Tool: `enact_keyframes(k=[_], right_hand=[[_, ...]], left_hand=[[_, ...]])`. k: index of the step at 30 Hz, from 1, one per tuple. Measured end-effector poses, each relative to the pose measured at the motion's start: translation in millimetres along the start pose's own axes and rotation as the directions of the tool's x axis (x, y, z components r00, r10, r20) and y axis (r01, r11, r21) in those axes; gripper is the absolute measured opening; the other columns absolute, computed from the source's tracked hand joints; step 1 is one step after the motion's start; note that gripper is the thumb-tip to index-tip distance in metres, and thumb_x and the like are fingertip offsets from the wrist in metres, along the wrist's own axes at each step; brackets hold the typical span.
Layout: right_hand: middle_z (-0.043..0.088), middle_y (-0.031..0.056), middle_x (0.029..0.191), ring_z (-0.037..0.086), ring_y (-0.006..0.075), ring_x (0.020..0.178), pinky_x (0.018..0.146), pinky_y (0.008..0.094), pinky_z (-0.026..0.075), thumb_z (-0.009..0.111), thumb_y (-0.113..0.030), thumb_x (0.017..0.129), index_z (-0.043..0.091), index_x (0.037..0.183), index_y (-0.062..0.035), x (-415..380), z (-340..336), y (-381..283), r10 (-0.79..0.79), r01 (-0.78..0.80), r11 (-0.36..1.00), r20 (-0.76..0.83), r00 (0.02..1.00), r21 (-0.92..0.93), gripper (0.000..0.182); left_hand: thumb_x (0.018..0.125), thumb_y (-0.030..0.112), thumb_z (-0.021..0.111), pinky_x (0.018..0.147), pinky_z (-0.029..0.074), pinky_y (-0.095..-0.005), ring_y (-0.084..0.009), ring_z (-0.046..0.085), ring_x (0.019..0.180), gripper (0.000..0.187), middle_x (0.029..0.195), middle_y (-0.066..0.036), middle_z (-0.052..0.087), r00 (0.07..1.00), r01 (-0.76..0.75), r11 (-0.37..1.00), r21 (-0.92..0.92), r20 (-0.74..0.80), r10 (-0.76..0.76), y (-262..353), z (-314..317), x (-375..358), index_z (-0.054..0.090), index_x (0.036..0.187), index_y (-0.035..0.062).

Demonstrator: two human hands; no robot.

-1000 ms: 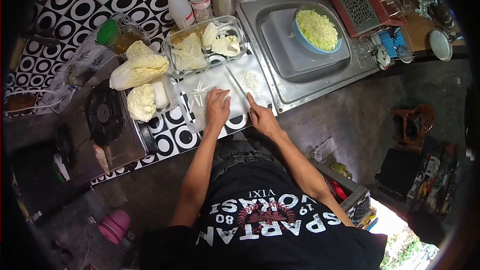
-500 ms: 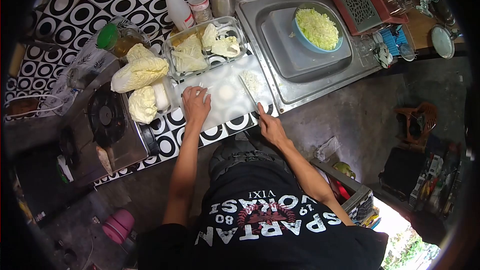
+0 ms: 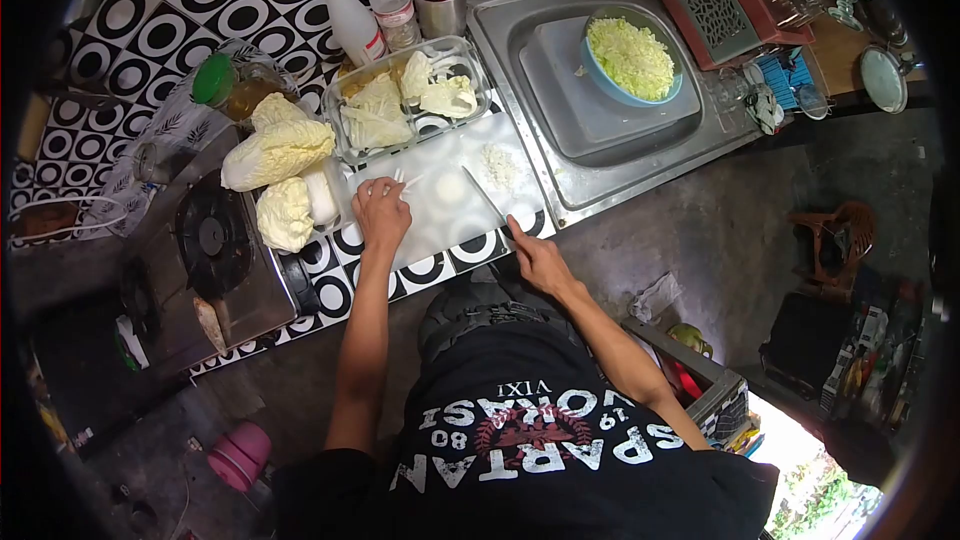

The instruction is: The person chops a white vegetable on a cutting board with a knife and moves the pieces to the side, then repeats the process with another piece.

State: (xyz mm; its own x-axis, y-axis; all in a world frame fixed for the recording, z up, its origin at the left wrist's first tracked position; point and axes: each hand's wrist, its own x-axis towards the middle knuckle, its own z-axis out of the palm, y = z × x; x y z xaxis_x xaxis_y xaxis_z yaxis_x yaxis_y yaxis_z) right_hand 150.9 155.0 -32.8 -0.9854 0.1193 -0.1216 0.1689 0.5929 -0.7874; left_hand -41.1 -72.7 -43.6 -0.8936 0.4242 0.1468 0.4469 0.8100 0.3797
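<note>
A knife (image 3: pixel 484 193) is in my right hand (image 3: pixel 537 256), its blade pointing up and left over the translucent cutting board (image 3: pixel 430 225). Fingers bent, my left hand (image 3: pixel 382 212) rests at the board's left part, on thin white strips (image 3: pixel 402 180) that show past its fingertips. Chopped white pieces (image 3: pixel 499 167) lie in a small pile to the right of the blade. Behind the board is a clear tray (image 3: pixel 482 100) holding pale cabbage leaves (image 3: pixel 377 115). Whole pale cabbages (image 3: pixel 280 155) sit left of my left hand.
A blue bowl (image 3: pixel 612 90) of shredded cabbage stands on a grey board over the sink (image 3: pixel 580 205). Two bottles (image 3: pixel 396 12) and a metal utensil cup (image 3: pixel 443 15) stand behind the tray. The stove (image 3: pixel 170 285) is at the left, a dish rack (image 3: pixel 705 10) at the upper right.
The knife has moved left, away from the chopped pile. My left hand has shifted slightly left with its fingers drawn in closer, and my right hand has moved slightly left and down.
</note>
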Motion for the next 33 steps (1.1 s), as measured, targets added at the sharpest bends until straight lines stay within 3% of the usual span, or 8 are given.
enact_keyframes(k=[12, 15, 23, 26, 28, 29, 31, 33], right_hand=[[0.059, 0.0217, 0.074, 0.06, 0.0386, 0.069, 0.065, 0.0435, 0.046, 0.053, -0.002, 0.083, 0.034, 0.14, -0.011, 5.5, 2.5, -7.0, 0.007, -0.007, 1.0, -0.02, 1.0, 0.007, 0.061], [0.06, 0.0239, 0.078, 0.061, 0.0399, 0.071, 0.065, 0.0434, 0.047, 0.053, -0.004, 0.084, 0.036, 0.139, -0.0091, 4.8, -2.0, -15.0, 0.132, -0.128, 0.991, -0.086, 0.988, 0.049, 0.058], [0.06, 0.0255, 0.075, 0.061, 0.0419, 0.072, 0.066, 0.0442, 0.047, 0.055, -0.016, 0.087, 0.051, 0.126, -0.0044, 0.0, -0.2, -17.2, 0.281, -0.276, 0.952, -0.024, 0.959, 0.13, 0.041], [0.06, 0.0247, 0.069, 0.061, 0.0418, 0.069, 0.064, 0.0437, 0.047, 0.056, -0.019, 0.087, 0.058, 0.114, -0.0021, -1.9, 3.4, -13.8, 0.208, -0.2, 0.977, -0.121, 0.971, 0.074, 0.032], [0.06, 0.0244, 0.068, 0.061, 0.0415, 0.068, 0.063, 0.0438, 0.047, 0.057, -0.021, 0.087, 0.06, 0.107, -0.0015, -0.5, -1.7, -20.7, 0.271, -0.265, 0.961, -0.078, 0.959, 0.08, 0.029], [0.06, 0.0241, 0.067, 0.061, 0.0412, 0.067, 0.063, 0.044, 0.047, 0.057, -0.023, 0.087, 0.063, 0.1, -0.0008, 0.6, -4.0, -23.3, 0.334, -0.33, 0.94, -0.036, 0.942, 0.083, 0.027], [0.06, 0.0239, 0.067, 0.06, 0.041, 0.066, 0.062, 0.0444, 0.046, 0.058, -0.025, 0.087, 0.063, 0.096, -0.0008, 1.7, -4.2, -23.8, 0.36, -0.358, 0.931, -0.025, 0.933, 0.071, 0.026], [0.06, 0.0237, 0.067, 0.06, 0.0407, 0.065, 0.062, 0.0448, 0.046, 0.058, -0.026, 0.087, 0.064, 0.092, -0.0008, 1.8, -4.6, -23.2, 0.388, -0.387, 0.92, -0.015, 0.921, 0.055, 0.026]], left_hand=[[0.07, 0.013, 0.068, 0.087, 0.035, -0.0388, -0.0226, 0.052, 0.097, 0.017, 0.089, -0.002, 0.064, 1.0, -0.014, 1.0, -0.002, -0.003, 0.014, -6.5, -9.8, 0.8, 0.073, 0.086, 0.0114], [0.071, 0.013, 0.069, 0.085, 0.037, -0.0373, -0.0219, 0.054, 0.092, 0.017, 0.087, -0.002, 0.065, 0.999, -0.014, 1.0, -0.018, -0.039, 0.013, -8.8, -9.2, -1.0, 0.072, 0.087, 0.0114], [0.072, 0.012, 0.07, 0.08, 0.039, -0.0369, -0.0229, 0.055, 0.09, 0.018, 0.085, -0.003, 0.065, 0.994, -0.033, 0.998, -0.052, -0.11, 0.027, 10.6, -23.8, 5.8, 0.071, 0.089, 0.0112], [0.073, 0.013, 0.07, 0.075, 0.043, -0.034, -0.0219, 0.058, 0.083, 0.017, 0.086, -0.004, 0.065, 0.992, -0.009, 0.989, -0.145, -0.129, -0.01, 31.7, -31.3, 9.7, 0.071, 0.09, 0.0113], [0.078, 0.014, 0.07, 0.07, 0.046, -0.0285, -0.0173, 0.061, 0.073, 0.016, 0.085, -0.005, 0.067, 0.952, 0.256, 0.782, -0.569, 0.01, -0.305, 52.7, -32.8, 9.8, 0.07, 0.093, 0.0063], [0.078, 0.014, 0.07, 0.07, 0.046, -0.0285, -0.0173, 0.061, 0.073, 0.016, 0.085, -0.005, 0.067, 0.952, 0.256, 0.782, -0.568, 0.009, -0.305, 53.9, -19.5, 7.4, 0.07, 0.093, 0.0063], [0.083, 0.019, 0.069, 0.061, 0.042, -0.021, -0.0105, 0.057, 0.069, 0.019, 0.085, -0.005, 0.066, 0.868, 0.419, 0.407, -0.812, 0.227, -0.442, 55.7, 12.6, 1.4, 0.068, 0.092, 0.002], [0.084, 0.018, 0.068, 0.059, 0.042, -0.0201, -0.0096, 0.056, 0.067, 0.02, 0.081, -0.004, 0.065, 0.816, 0.508, 0.326, -0.797, 0.325, -0.477, 63.4, 26.4, -5.5, 0.066, 0.093, 0.0002]])
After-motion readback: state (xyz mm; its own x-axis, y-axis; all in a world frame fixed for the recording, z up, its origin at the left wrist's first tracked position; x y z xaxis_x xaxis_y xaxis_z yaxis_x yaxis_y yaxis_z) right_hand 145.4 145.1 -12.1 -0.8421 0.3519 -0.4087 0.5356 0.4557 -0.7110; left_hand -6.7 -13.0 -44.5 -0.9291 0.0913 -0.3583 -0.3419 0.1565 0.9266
